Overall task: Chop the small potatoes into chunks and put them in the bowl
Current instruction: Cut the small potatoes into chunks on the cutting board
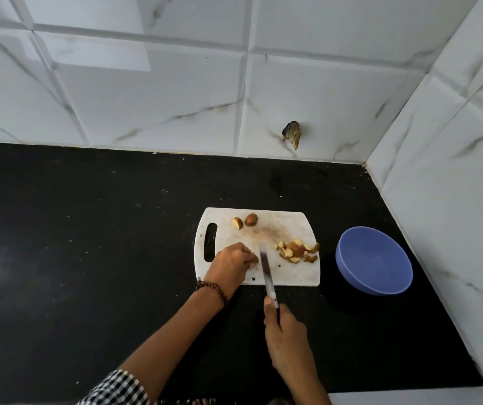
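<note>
A white cutting board (292,273) lies on the black counter. My left hand (230,266) pins a small potato piece (254,259) near the board's front edge. My right hand (288,343) grips a knife (266,270) by the handle, its blade just right of that piece. A pile of cut potato chunks (297,250) sits at the board's right side. A whole small potato (251,219) and a half potato (237,223) rest at the far edge. A blue bowl (374,260) stands empty to the right of the board.
White marbled tile walls rise behind and on the right, meeting in a corner past the bowl. A chipped hole (292,133) marks the back wall. The black counter (88,244) stretches wide to the left of the board.
</note>
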